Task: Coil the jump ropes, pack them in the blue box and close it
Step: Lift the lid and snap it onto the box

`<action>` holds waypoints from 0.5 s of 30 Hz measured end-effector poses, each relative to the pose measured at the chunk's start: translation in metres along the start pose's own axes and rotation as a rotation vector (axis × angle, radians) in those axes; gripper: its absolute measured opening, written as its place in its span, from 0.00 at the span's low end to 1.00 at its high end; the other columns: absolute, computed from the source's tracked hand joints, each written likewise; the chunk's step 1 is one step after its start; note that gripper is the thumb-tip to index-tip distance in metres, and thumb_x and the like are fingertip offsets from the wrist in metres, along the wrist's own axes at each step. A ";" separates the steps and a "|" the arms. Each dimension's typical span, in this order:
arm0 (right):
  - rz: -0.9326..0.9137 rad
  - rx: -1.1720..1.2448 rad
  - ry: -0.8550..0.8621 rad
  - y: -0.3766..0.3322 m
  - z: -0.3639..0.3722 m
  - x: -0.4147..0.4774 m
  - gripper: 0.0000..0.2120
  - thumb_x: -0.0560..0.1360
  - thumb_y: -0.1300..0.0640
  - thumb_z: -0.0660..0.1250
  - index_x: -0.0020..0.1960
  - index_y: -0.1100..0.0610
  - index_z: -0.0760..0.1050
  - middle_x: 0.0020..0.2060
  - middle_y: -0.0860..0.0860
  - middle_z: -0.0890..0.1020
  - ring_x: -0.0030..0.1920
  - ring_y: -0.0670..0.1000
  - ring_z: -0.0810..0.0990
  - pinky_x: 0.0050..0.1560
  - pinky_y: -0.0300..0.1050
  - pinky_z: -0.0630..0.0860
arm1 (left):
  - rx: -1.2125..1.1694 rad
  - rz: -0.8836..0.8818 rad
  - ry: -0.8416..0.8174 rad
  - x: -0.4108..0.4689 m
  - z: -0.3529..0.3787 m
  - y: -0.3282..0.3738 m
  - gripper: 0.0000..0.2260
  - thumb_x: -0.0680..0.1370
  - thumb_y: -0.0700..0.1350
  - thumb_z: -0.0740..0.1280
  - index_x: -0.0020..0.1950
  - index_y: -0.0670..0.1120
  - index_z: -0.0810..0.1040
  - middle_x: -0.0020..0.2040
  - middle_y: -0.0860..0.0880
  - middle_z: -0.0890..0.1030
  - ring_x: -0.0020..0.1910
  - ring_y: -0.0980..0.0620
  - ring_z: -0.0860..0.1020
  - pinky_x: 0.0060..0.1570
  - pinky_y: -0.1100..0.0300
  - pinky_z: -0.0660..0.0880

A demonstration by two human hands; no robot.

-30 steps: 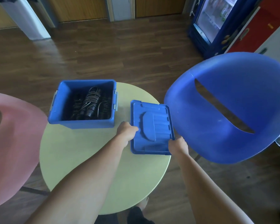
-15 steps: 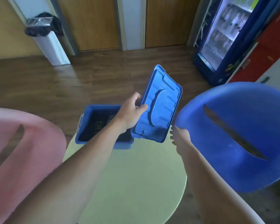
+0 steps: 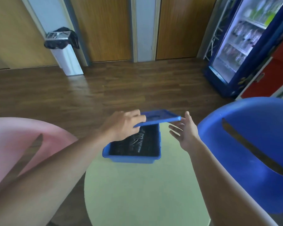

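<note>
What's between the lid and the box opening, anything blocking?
Nothing visible. The left hand holds the lid above the blue box's far end. The jump ropes seem to lie below the rim, and the open right hand is beside the lid's right corner, clear of the opening.

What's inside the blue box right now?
Dark coiled jump ropes lie inside the blue box. Its far end is covered by the lid, held over it by the left hand, so what lies there cannot be seen.
</note>
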State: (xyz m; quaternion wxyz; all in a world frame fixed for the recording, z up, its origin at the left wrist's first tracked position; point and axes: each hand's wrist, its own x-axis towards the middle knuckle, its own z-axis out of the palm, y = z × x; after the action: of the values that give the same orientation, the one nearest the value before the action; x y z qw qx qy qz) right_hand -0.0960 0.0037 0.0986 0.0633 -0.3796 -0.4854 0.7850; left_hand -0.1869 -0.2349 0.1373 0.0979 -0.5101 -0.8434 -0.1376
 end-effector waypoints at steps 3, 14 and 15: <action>0.037 -0.142 -0.036 0.014 0.002 0.000 0.15 0.82 0.46 0.61 0.56 0.55 0.80 0.49 0.51 0.84 0.48 0.52 0.82 0.53 0.47 0.78 | 0.136 0.132 -0.051 -0.021 0.023 -0.010 0.10 0.69 0.39 0.69 0.46 0.49 0.72 0.39 0.49 0.72 0.28 0.45 0.75 0.20 0.57 0.69; -0.014 -0.688 0.054 0.062 0.003 0.006 0.10 0.76 0.61 0.68 0.57 0.54 0.79 0.45 0.47 0.83 0.44 0.49 0.79 0.42 0.42 0.75 | 0.127 0.200 -0.424 -0.066 0.077 -0.027 0.12 0.78 0.49 0.66 0.59 0.48 0.70 0.50 0.48 0.75 0.46 0.45 0.80 0.31 0.55 0.66; -0.009 -0.716 0.064 0.064 0.003 0.005 0.10 0.76 0.60 0.68 0.57 0.54 0.79 0.45 0.48 0.83 0.43 0.49 0.78 0.39 0.41 0.73 | 0.125 0.168 -0.511 -0.066 0.078 -0.025 0.11 0.81 0.50 0.63 0.61 0.48 0.70 0.53 0.48 0.74 0.50 0.45 0.79 0.35 0.53 0.68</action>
State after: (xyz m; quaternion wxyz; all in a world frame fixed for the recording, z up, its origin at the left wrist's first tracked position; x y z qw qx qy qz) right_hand -0.0845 -0.0298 0.0445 -0.0551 -0.4001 -0.7292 0.5524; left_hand -0.1808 -0.2757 0.0403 -0.0757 -0.5895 -0.8023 0.0565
